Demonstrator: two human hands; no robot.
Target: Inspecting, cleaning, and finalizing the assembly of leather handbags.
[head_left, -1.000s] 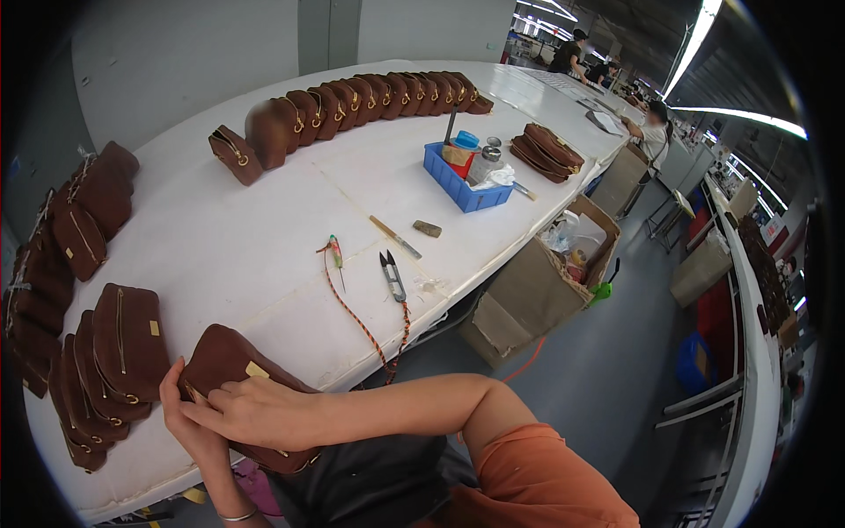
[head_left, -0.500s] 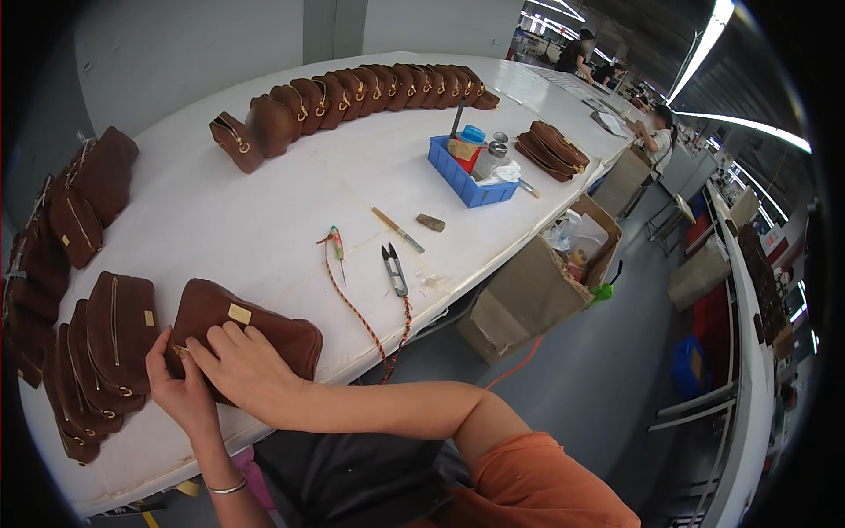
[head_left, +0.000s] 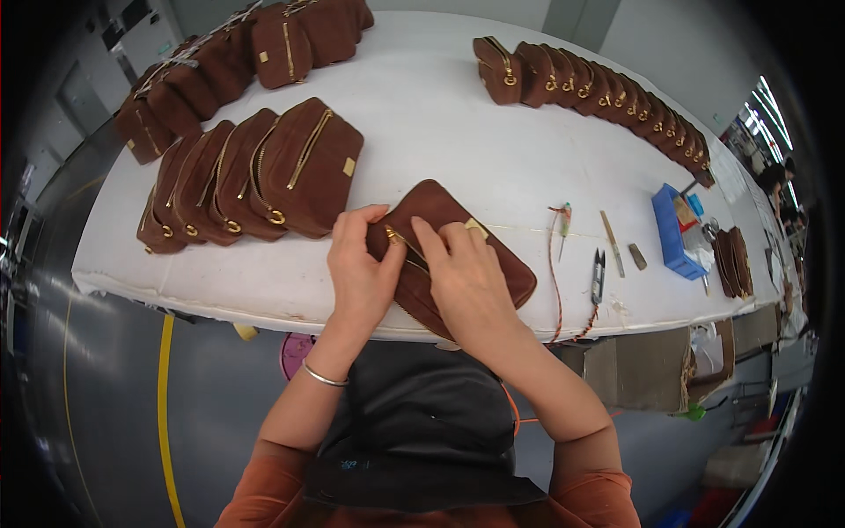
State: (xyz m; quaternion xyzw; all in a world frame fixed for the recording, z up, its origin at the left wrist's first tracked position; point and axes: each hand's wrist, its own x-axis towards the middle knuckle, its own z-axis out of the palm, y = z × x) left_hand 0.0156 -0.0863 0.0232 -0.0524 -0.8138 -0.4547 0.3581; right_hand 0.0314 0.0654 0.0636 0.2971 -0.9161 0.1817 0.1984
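Observation:
A brown leather zip bag point(head_left: 504, 268) lies at a slant near the table's front edge, with a gold plate point(head_left: 476, 228) on its upper side. My left hand point(head_left: 361, 273) grips the bag's left end, thumb beside the gold zip pull point(head_left: 393, 234). Over the bag's middle, my right hand point(head_left: 468, 286) has its fingers bent against the leather beside the open-looking zip line; its thumb is hidden. To the left stand several similar brown bags point(head_left: 310, 167) in a leaning row.
More brown bags line the back left point(head_left: 283, 51) and back right point(head_left: 607, 95). Right of my hands lie an awl point(head_left: 564, 220), corded thread snips point(head_left: 598, 277), a flat stick tool point(head_left: 612, 244) and a small dark block point(head_left: 637, 256). Beyond sits a blue bin point(head_left: 672, 236); a cardboard box point(head_left: 647, 365) stands below.
The view has swung left, so the table now lies squarely ahead. Both hands remain on the same bag, and the right fingers have shifted closer to its zip.

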